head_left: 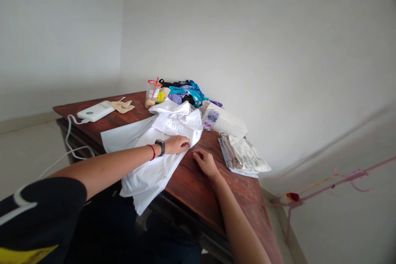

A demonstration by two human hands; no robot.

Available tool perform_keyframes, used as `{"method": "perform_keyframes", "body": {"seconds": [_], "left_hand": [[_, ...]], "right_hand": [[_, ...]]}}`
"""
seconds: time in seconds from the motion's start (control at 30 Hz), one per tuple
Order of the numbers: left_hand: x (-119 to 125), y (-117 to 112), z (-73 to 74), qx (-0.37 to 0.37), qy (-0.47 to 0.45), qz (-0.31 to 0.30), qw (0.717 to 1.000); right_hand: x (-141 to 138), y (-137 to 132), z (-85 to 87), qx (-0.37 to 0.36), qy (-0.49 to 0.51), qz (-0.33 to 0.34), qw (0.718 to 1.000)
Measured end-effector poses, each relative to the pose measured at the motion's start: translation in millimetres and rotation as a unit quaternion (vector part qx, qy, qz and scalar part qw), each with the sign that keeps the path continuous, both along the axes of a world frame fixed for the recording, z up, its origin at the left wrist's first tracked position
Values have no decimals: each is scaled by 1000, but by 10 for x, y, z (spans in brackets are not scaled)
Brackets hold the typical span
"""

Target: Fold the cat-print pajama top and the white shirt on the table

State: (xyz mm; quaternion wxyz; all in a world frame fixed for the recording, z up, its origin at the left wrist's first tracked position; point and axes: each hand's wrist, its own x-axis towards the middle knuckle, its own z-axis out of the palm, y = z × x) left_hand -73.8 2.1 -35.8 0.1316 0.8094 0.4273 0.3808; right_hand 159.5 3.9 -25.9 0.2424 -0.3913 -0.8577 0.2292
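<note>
A white shirt lies partly spread on the wooden table, its lower end hanging over the front edge. My left hand, with a dark band and a red string at the wrist, rests on the shirt's right side. Its fingers are curled onto the fabric there. Just to the right of the shirt, my right hand is low over the bare wood, apart from the cloth. Its fingers are bent in toward the thumb, with nothing visible in them.
Behind the shirt stand a plastic cup with a red straw and a pile of coloured clothes. A white box and folded clothes sit right. At left lie a white power bank with its cable and a brown napkin.
</note>
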Motion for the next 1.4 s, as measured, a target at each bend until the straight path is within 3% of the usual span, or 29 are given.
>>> {"method": "perform_keyframes", "body": {"seconds": [0.8,0.93,1.23,1.4], "left_hand": [[27,-108,106,8,19,7,1000],[47,-114,93,14,24,40,999],[19,-230,246,36,63,25,997],[25,-152,178,41,58,28,997]], "right_hand": [[-41,27,-50,1,93,-3,996],[-36,29,-60,1,96,-5,995],[-40,15,-42,-10,106,-12,994],[-40,38,-69,-15,98,-23,995]]}}
